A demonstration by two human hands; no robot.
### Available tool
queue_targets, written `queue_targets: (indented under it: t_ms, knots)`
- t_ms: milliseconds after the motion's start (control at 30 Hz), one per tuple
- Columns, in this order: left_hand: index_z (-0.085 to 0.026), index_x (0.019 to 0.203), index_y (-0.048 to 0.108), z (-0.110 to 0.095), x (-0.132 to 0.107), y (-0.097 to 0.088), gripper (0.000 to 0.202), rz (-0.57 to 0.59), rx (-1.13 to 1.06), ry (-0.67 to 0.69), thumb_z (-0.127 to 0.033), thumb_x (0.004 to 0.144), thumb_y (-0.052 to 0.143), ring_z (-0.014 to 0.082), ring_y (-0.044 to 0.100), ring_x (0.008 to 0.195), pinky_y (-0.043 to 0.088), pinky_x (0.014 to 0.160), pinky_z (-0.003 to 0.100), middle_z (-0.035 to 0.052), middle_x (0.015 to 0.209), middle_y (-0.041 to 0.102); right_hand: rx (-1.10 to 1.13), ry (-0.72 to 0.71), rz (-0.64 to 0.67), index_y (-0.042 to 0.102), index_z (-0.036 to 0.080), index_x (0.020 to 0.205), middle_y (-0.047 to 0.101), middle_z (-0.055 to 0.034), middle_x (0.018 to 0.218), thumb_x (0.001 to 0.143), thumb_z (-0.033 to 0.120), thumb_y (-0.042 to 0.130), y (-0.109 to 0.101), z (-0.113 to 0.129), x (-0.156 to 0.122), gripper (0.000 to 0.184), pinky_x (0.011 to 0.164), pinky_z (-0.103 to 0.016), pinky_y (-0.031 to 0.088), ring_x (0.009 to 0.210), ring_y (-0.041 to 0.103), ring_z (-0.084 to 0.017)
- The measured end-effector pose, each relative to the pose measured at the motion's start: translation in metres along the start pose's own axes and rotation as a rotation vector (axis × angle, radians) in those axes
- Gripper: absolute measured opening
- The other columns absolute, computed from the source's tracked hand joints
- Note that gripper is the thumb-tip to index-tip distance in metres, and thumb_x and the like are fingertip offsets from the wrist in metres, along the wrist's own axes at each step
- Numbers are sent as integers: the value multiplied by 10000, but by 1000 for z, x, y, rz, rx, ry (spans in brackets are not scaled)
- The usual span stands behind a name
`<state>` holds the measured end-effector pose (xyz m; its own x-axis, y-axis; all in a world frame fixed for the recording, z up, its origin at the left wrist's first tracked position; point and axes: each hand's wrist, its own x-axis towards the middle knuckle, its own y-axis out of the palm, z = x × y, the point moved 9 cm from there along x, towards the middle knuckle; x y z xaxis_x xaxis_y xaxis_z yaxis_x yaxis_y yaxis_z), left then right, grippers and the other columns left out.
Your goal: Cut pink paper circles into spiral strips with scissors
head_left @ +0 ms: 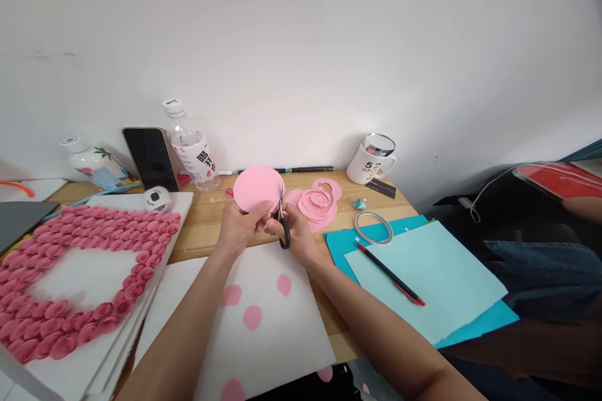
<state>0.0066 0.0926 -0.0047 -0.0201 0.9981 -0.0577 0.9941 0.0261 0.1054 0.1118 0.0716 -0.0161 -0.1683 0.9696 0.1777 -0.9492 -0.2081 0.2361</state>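
My left hand (242, 223) pinches the lower edge of a round pink paper disc (258, 189), held up over the table. In my right hand (296, 229) is a pair of scissors (284, 225) with black handles, its fingers closed round them. The blades point up and meet the disc's right edge. Just beyond my right hand lies a pile of pink paper spirals (318, 205). Below my wrists is a white sheet (268, 332) with a few pink teardrop-shaped pieces (253, 318) on it.
At left, a white board carries rolled pink paper roses (141, 272). A phone (150, 158), a plastic bottle (194, 153) and a white mug (370, 161) stand by the wall. Blue paper sheets (437, 276) with a black pen (390, 272) and a tape roll (374, 227) lie at right.
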Motion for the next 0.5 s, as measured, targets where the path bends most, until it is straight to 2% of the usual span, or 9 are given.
queue_targets:
  t_ms: [300,500]
  knots:
    - [-133,441,511,-4,0,-4,271,-19,29,17,-254,609,686,38,355,336,271,332,190,-32,383,454,39,62,-22,501,198,794,471,63,580,646,358,707,-4,-8,-1,300,491,-209,388,496,436,-71]
    - [-127,511,556,-1,2,-2,248,44,-48,8,-298,653,666,53,404,334,284,329,202,0,460,557,29,100,-34,496,187,780,465,70,531,662,365,689,-1,-10,-3,288,464,-206,369,458,428,-69]
